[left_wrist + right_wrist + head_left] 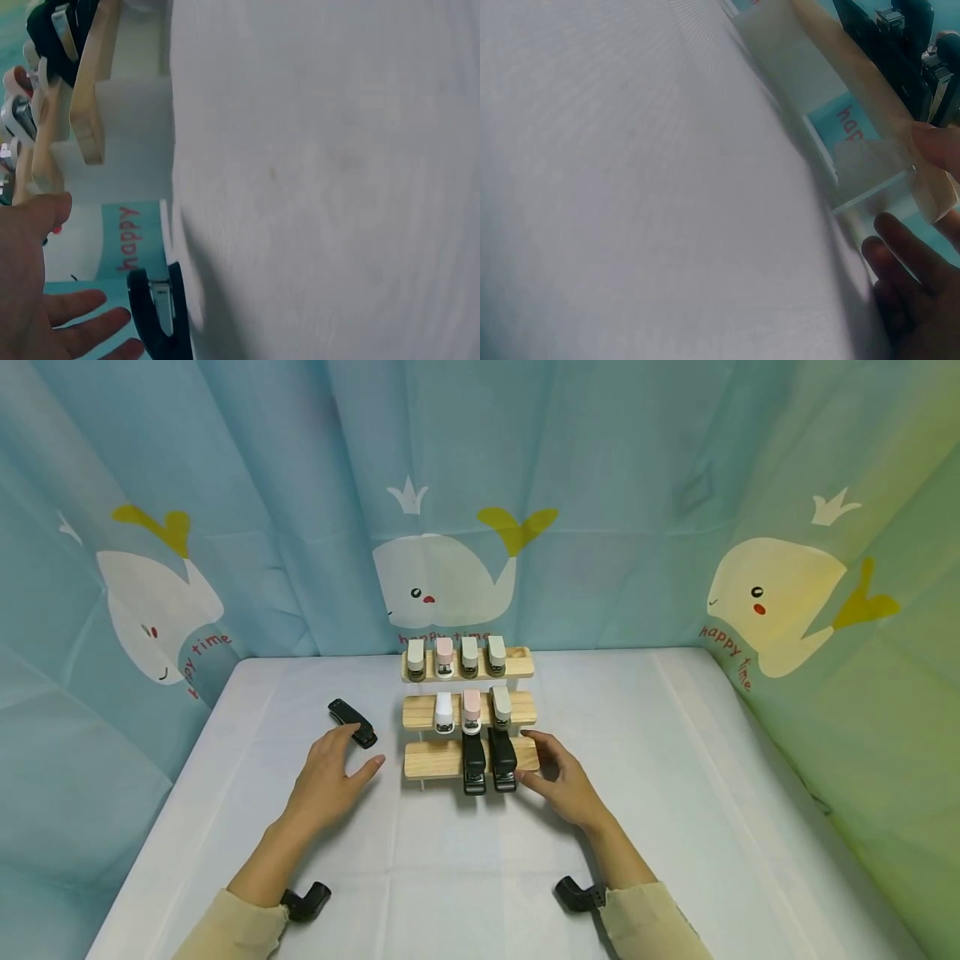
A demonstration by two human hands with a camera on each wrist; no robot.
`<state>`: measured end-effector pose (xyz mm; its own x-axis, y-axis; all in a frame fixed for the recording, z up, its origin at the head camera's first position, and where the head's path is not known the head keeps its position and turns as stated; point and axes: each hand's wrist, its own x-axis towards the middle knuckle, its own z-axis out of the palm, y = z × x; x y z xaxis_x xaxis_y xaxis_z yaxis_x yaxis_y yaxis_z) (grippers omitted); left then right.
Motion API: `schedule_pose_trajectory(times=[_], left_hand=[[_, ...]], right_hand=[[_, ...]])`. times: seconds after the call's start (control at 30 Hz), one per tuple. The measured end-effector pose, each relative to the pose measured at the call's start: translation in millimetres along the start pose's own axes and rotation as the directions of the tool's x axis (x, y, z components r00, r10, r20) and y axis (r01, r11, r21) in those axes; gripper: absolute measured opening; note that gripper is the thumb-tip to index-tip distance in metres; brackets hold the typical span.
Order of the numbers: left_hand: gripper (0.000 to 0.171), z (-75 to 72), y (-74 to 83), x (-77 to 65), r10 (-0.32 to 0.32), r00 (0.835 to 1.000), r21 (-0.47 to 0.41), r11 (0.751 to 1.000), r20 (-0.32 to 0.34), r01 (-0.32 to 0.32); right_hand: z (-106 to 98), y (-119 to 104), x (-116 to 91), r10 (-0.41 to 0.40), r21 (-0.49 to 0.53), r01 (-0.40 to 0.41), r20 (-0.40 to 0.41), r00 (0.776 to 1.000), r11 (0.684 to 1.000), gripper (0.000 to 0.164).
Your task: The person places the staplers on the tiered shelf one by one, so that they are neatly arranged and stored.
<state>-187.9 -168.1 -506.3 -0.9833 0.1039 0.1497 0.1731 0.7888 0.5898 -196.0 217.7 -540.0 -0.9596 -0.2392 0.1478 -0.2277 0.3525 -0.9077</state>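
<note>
A three-tier wooden rack [432, 760] stands on the table with small staplers on its upper two tiers and two black staplers [502, 760] side by side on the lowest. My right hand [564, 781] holds the right end of the lowest tier, thumb at its front edge and index finger behind; the thumb [939, 146] lies beside the nearer black stapler. Left of the rack another black stapler [352, 723] lies aslant on the table. Over its near end is my left hand [322, 781], fingers spread and nothing gripped; the stapler [161, 315] appears just past the fingertips in the left wrist view.
White, pink and grey-green staplers line the top tier; a white stapler [444, 712], a pink one [471, 710] and a grey-green one [501, 706] sit on the middle tier. A whale-print curtain [615, 527] hangs behind the white table [442, 885].
</note>
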Motion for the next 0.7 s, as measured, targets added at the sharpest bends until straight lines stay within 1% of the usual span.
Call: schedule_pose_trajectory(times=[0.3, 0.6, 0.7], left_hand=[[0.085, -5.6, -7.2, 7.4, -0.055, 0.998, 0.012, 0.998, 0.035, 0.054], [0.097, -5.3, -12.8, 18.8, -0.081, 0.995, 0.03, 0.996, 0.052, 0.08], [0.102, -5.5, -14.4, 21.8, -0.106, 0.992, 0.028, 0.994, 0.071, 0.104]], right_hand=[[0.2, -0.1, -0.1, 0.003, 0.004, -0.003, 0.002, 1.0, 1.0, 0.063], [0.5, 0.1, -0.1, 0.007, 0.001, -0.007, 0.001, 1.0, 1.0, 0.065], [0.5, -0.6, -0.3, 0.009, 0.0, -0.009, 0.001, 1.0, 1.0, 0.065]])
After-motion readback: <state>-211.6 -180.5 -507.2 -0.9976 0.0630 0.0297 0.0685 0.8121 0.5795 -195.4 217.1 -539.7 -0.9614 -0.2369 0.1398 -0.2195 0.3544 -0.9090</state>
